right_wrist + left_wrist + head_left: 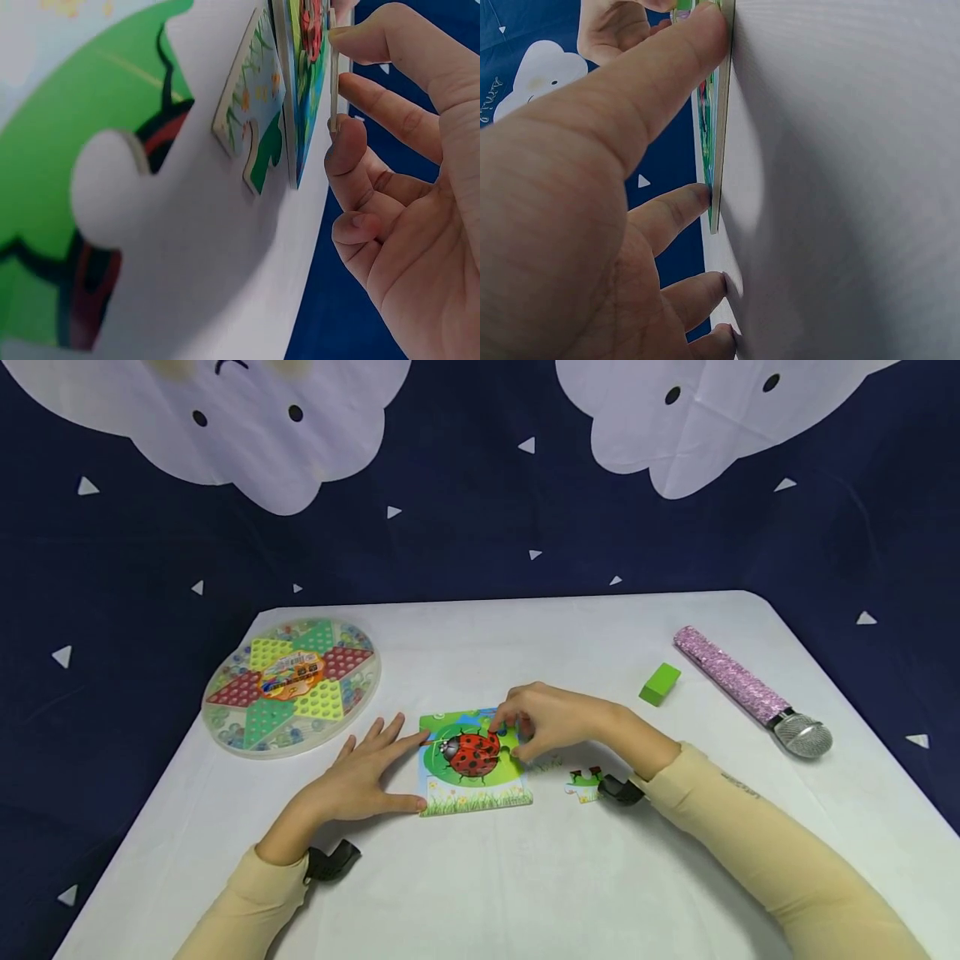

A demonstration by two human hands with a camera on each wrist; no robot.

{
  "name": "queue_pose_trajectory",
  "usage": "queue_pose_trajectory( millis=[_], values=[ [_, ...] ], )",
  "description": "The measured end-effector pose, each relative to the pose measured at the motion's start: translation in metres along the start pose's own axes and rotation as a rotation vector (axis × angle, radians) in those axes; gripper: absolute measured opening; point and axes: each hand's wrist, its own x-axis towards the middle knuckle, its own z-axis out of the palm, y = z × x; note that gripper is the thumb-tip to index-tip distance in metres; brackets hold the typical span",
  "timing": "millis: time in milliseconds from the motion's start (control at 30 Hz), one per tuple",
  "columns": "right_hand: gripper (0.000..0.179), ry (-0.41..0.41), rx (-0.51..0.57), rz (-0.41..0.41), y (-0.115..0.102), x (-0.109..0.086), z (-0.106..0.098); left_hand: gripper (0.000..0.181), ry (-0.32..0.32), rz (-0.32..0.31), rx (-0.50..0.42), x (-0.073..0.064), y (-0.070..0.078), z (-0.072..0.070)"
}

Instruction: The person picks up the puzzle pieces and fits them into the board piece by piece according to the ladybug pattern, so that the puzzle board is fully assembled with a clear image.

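A square ladybug jigsaw puzzle (pixel 468 797) with a grassy lower border lies on the white table. My left hand (pixel 358 781) is spread beside it, thumb and index finger touching its left edge. Over the puzzle's right part, my right hand (pixel 558 720) pinches a thin puzzle piece (pixel 334 79), seen edge-on in the right wrist view, so its picture is hidden. One loose puzzle piece (pixel 582 787), green with dark red parts, lies right of the puzzle near the right wrist. Another loose piece (pixel 255 105), with grass and flowers, lies close to the puzzle's right edge, partly covered by my hand in the head view.
At the back left sits a round Chinese checkers board (pixel 321 700) with marbles. A green block (pixel 660 683) and a pink glittery microphone (pixel 738 681) lie at the right. A dark blue curtain (pixel 465 552) with clouds hangs behind the table.
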Motion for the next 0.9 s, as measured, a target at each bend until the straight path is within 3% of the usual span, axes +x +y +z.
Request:
queue_pose_trajectory(
  millis=[900],
  values=[
    [0.041,-0.036,-0.041,-0.034,-0.0038,0.0095,0.0086,0.097,-0.022,-0.034,0.038,0.0012,0.0004,-0.0015]
  ],
)
